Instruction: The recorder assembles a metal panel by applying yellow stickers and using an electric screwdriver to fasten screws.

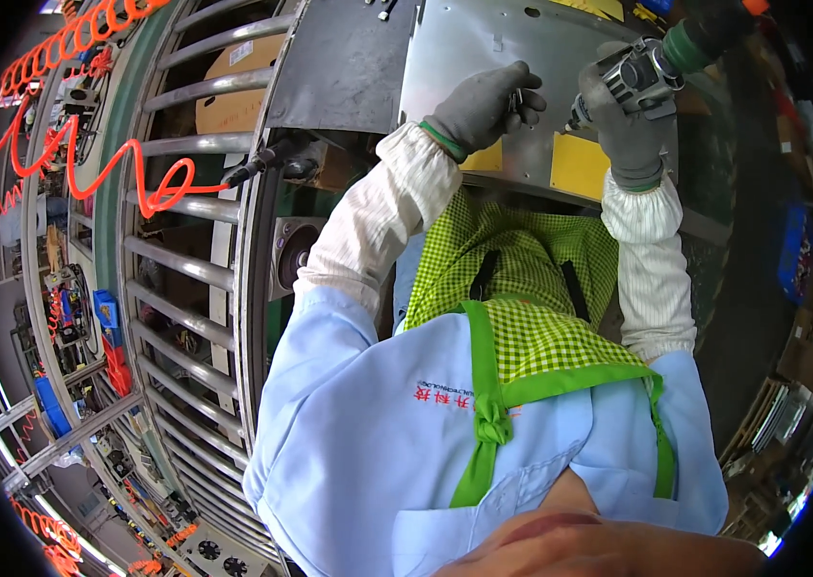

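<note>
Close to me I see my blue shirt and my green checked apron (522, 288). My white sleeves (378, 221) go up to grey gloves. My left hand (483, 106) is curled shut on a small metal part (516, 100), and it rests on the grey metal plate (483, 48). Just beside it, my right hand (630, 120) grips a power tool (652, 67) with a green body, its tip on the plate. Yellow pads (580, 165) sit at the plate's near edge. Far to my left, an orange curly hose (79, 163) hangs over metal rollers (185, 202).
</note>
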Tool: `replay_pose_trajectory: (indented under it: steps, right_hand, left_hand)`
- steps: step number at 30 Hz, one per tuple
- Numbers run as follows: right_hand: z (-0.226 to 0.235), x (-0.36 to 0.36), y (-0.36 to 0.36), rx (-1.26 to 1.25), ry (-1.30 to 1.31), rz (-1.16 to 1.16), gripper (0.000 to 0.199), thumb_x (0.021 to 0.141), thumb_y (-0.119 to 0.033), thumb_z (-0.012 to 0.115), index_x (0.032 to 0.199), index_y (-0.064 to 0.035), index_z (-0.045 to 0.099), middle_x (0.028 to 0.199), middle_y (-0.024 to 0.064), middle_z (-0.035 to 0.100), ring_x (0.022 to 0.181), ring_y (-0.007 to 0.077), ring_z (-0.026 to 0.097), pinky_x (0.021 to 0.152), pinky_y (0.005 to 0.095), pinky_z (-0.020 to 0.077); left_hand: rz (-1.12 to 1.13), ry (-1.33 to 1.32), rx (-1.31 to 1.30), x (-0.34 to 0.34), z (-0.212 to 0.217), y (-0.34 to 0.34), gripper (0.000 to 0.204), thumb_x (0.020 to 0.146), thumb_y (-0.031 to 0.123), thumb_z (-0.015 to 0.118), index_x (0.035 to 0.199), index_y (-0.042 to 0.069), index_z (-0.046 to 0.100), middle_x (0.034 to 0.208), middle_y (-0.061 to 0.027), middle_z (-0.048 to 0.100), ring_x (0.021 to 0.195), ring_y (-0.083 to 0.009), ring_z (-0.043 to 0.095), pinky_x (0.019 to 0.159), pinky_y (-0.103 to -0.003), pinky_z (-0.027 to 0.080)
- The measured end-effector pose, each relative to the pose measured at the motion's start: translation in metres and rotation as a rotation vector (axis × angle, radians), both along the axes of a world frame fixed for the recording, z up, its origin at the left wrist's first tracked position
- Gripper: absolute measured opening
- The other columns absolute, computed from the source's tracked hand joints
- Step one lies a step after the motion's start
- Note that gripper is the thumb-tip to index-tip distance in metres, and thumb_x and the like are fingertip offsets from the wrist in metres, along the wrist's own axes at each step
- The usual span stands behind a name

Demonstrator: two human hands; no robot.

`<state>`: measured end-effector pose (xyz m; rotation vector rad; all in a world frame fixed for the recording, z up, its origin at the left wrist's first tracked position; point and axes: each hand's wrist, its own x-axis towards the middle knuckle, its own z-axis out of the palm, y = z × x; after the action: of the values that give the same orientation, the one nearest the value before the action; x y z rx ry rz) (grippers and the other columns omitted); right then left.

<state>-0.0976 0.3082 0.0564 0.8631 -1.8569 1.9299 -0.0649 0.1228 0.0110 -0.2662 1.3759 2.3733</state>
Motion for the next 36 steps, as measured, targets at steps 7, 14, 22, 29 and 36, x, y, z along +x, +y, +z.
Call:
replay_pose_trajectory:
  steps: [7, 14, 22, 29, 36]
  right_hand:
    - [0.002, -0.001, -0.004, -0.039, -0.031, 0.06, 0.015, 0.077, -0.006, 0.074, 0.077, -0.0041, 0.059, 0.069, -0.0023, 0.062, 0.059, 0.0048, 0.057, 0.055, 0.0207, 0.0456]
    - [0.001, -0.008, -0.005, 0.066, 0.063, -0.071, 0.015, 0.075, -0.009, 0.074, 0.077, -0.0054, 0.06, 0.065, -0.0029, 0.06, 0.057, 0.0057, 0.055, 0.054, 0.0231, 0.0457]
    - [-0.014, -0.01, 0.003, 0.015, -0.058, 0.104, 0.031, 0.077, 0.001, 0.068, 0.106, -0.0005, 0.057, 0.079, 0.0034, 0.062, 0.062, 0.0077, 0.059, 0.053, 0.0222, 0.0488]
    - [-0.008, -0.013, 0.001, -0.025, 0.049, 0.079, 0.038, 0.079, -0.005, 0.073, 0.112, -0.0003, 0.055, 0.084, 0.0059, 0.064, 0.065, 0.0096, 0.06, 0.054, 0.0244, 0.0502]
    - [0.053, 0.006, 0.008, -0.197, 0.106, 0.163, 0.03, 0.083, -0.003, 0.067, 0.11, 0.0012, 0.056, 0.089, 0.0051, 0.065, 0.074, 0.0123, 0.062, 0.065, 0.0252, 0.0515]
  left_hand:
    - [-0.012, 0.036, 0.237, 0.022, 0.004, -0.007, 0.036, 0.099, 0.009, 0.047, 0.131, -0.007, 0.043, 0.11, -0.0141, 0.061, 0.078, -0.0104, 0.057, 0.059, -0.017, 0.05]
    - [0.059, 0.059, 0.078, 0.038, 0.013, -0.008, 0.032, 0.1, 0.021, 0.052, 0.122, -0.003, 0.051, 0.093, -0.0039, 0.059, 0.061, -0.0029, 0.044, 0.048, -0.013, 0.036]
    - [0.23, 0.245, 0.285, 0.032, 0.039, -0.033, 0.038, 0.1, 0.019, 0.051, 0.131, -0.002, 0.043, 0.09, -0.0044, 0.058, 0.062, -0.004, 0.045, 0.046, -0.013, 0.035]
    - [0.082, 0.107, 0.084, 0.053, 0.028, -0.009, 0.042, 0.098, 0.027, 0.054, 0.128, -0.002, 0.046, 0.104, -0.0083, 0.062, 0.067, -0.0045, 0.052, 0.047, -0.012, 0.038]
    - [0.184, 0.016, 0.451, 0.054, 0.007, 0.017, 0.026, 0.099, 0.023, 0.052, 0.116, 0.003, 0.052, 0.093, -0.0058, 0.059, 0.07, -0.0068, 0.055, 0.051, -0.014, 0.044]
